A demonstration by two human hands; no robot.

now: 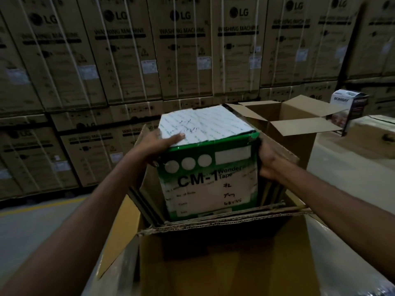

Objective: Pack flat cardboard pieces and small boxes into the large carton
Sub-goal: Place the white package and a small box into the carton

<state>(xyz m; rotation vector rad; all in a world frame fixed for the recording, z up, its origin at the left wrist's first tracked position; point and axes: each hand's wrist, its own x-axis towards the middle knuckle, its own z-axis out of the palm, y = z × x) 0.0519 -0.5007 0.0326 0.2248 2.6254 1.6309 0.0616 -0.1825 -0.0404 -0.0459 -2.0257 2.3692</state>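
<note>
- The left hand [157,146] clamped its fingers on the Wonder Tape box [205,184] at its top left edge.
- The box stood half inside the large carton [213,224], between upright flat cardboard pieces [149,186].
- The right hand [270,165] gripped the box's right side; lowering it level should avoid snagging.

My feed is dim and soft; stacked cartons [128,50] bow, blurring at the edges; the box [205,124] shines pale on top.
</note>
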